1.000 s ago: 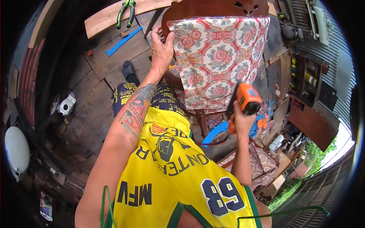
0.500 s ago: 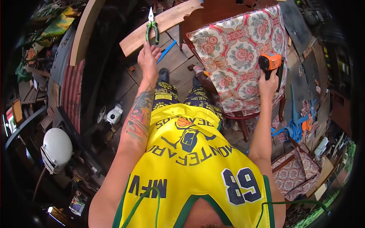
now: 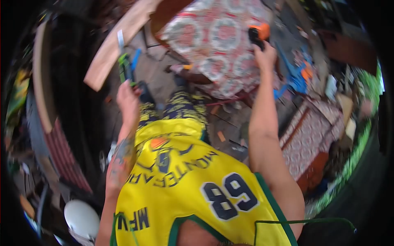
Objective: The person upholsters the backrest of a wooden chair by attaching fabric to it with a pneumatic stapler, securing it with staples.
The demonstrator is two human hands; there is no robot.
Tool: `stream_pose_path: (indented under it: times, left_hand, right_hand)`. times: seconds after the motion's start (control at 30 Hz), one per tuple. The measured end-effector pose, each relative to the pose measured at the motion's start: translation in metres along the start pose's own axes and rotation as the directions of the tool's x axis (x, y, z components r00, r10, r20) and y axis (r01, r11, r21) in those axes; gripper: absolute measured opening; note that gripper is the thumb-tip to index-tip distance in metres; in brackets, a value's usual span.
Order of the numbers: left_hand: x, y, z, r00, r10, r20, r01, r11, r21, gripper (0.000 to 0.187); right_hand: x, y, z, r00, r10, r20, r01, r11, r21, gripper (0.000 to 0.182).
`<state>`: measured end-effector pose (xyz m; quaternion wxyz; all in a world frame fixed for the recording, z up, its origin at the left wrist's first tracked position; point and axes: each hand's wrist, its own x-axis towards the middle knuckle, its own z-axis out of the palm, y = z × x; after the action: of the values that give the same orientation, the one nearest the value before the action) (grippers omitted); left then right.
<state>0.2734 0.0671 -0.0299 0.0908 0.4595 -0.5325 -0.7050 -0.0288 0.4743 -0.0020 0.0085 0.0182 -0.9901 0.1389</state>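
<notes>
My left hand (image 3: 128,99) is closed around the handles of long-nose pliers (image 3: 124,65) with green and black grips. Their jaws point away from me, over a pale curved wooden board (image 3: 101,67). My right hand (image 3: 266,55) grips an orange and black staple gun (image 3: 261,32). It is at the right side of a chair covered in red and cream floral fabric (image 3: 225,35), whose dark wooden frame (image 3: 166,16) shows at the left. Motion blur hides whether the staple gun touches the fabric.
Blue strips and scraps (image 3: 297,76) lie on the floor to the right. Nearer me is another floral-covered piece (image 3: 305,141). A second curved board (image 3: 43,78) and a red corrugated sheet (image 3: 67,158) stand at left, with a white rounded object (image 3: 82,219) below.
My view has swung, so the chair and boards appear shifted left and turned. The pliers sit lower in view, still in my left hand. My right hand keeps hold of the staple gun.
</notes>
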Motion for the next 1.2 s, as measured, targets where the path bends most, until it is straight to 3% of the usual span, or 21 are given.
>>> stream_pose_path:
  times: [0.07, 0.13, 0.2, 0.27, 0.33, 0.43, 0.5, 0.67, 0.77, 0.87, 0.9, 0.93, 1.0, 1.03, 1.07, 1.1, 1.13, 1.17, 1.2]
  left_hand:
    - [-0.019, -0.006, -0.011, 0.979, 0.021, 0.202, 0.003, 0.993, -0.118, 0.033]
    - [-0.045, 0.013, -0.008, 0.949, -0.019, 0.314, 0.025, 1.000, -0.016, 0.031]
    - [-0.061, 0.016, 0.002, 0.931, -0.044, 0.362, 0.057, 0.998, -0.025, 0.032]
    - [-0.069, 0.015, 0.013, 0.912, -0.083, 0.403, 0.099, 0.995, -0.018, 0.032]
    - [-0.073, 0.015, 0.025, 0.854, -0.103, 0.510, 0.081, 0.995, 0.066, 0.032]
    - [-0.079, 0.018, 0.047, 0.826, -0.160, 0.541, 0.112, 0.986, 0.121, 0.031]
    - [-0.080, 0.019, 0.062, 0.831, -0.140, 0.539, 0.071, 0.987, 0.147, 0.030]
    - [-0.080, 0.027, 0.075, 0.833, -0.092, 0.546, -0.011, 0.983, 0.182, 0.030]
    - [-0.084, 0.026, 0.074, 0.851, -0.076, 0.520, -0.025, 0.983, 0.184, 0.033]
    - [-0.089, 0.030, 0.068, 0.871, -0.088, 0.483, -0.045, 0.965, 0.257, 0.032]
    - [-0.092, 0.027, 0.070, 0.869, -0.092, 0.486, -0.043, 0.965, 0.260, 0.032]
    - [-0.096, 0.024, 0.072, 0.869, -0.141, 0.475, 0.011, 0.964, 0.265, 0.032]
    - [-0.091, 0.022, 0.066, 0.896, -0.200, 0.396, 0.096, 0.959, 0.267, 0.031]
    - [-0.087, 0.012, 0.063, 0.891, -0.184, 0.415, 0.072, 0.960, 0.272, 0.031]
    - [-0.086, 0.001, 0.067, 0.883, -0.177, 0.435, 0.058, 0.960, 0.273, 0.031]
    - [-0.087, 0.006, 0.077, 0.858, -0.148, 0.491, 0.002, 0.959, 0.285, 0.030]
    - [-0.090, 0.013, 0.090, 0.826, -0.122, 0.551, -0.051, 0.956, 0.288, 0.030]
    - [-0.094, 0.012, 0.100, 0.809, -0.088, 0.581, -0.087, 0.960, 0.266, 0.030]
    - [-0.093, 0.012, 0.108, 0.786, -0.049, 0.617, -0.127, 0.963, 0.238, 0.029]
  right_hand:
    - [0.011, 0.029, 0.010, 0.993, 0.096, 0.071, -0.117, 0.908, 0.401, 0.069]
    - [0.011, 0.025, 0.003, 0.975, 0.132, 0.182, -0.206, 0.844, 0.496, 0.084]
    - [0.005, 0.012, -0.013, 0.974, 0.137, 0.182, -0.192, 0.925, 0.327, 0.095]
    - [0.006, 0.027, -0.014, 0.965, 0.145, 0.217, -0.221, 0.897, 0.384, 0.096]
    - [0.011, 0.037, -0.018, 0.937, 0.158, 0.311, -0.323, 0.729, 0.603, 0.094]
    - [0.008, 0.038, -0.024, 0.935, 0.094, 0.341, -0.271, 0.811, 0.519, 0.095]
    - [0.009, 0.033, -0.027, 0.948, 0.056, 0.312, -0.203, 0.865, 0.460, 0.096]
    - [0.002, 0.041, -0.014, 0.968, 0.111, 0.226, -0.222, 0.800, 0.557, 0.082]
    - [-0.005, 0.043, -0.018, 0.981, 0.193, -0.024, -0.159, 0.869, 0.469, 0.072]
    - [-0.009, 0.056, -0.014, 0.982, 0.118, -0.145, -0.057, 0.927, 0.370, 0.069]
    - [-0.012, 0.055, -0.011, 0.952, 0.053, -0.303, 0.037, 0.959, 0.282, 0.049]
    - [-0.025, 0.044, -0.021, 0.954, 0.060, -0.293, 0.027, 0.959, 0.283, 0.049]
    - [-0.044, -0.024, -0.047, 0.978, 0.059, -0.201, 0.016, 0.936, 0.352, 0.031]
    - [-0.061, -0.058, -0.045, 1.000, 0.003, -0.026, 0.012, 0.832, 0.555, 0.021]
    - [-0.078, -0.083, -0.041, 0.949, -0.219, 0.225, -0.008, 0.698, 0.716, 0.029]
    - [-0.096, -0.108, -0.032, 0.779, -0.327, 0.534, -0.380, 0.432, 0.818, 0.045]
    - [-0.116, -0.136, -0.033, 0.656, -0.404, 0.638, -0.553, 0.318, 0.770, 0.062]
    - [-0.130, -0.156, -0.025, 0.648, -0.532, 0.545, -0.506, 0.234, 0.830, 0.062]
    - [-0.140, -0.174, -0.032, 0.752, -0.424, 0.504, -0.427, 0.268, 0.863, 0.054]
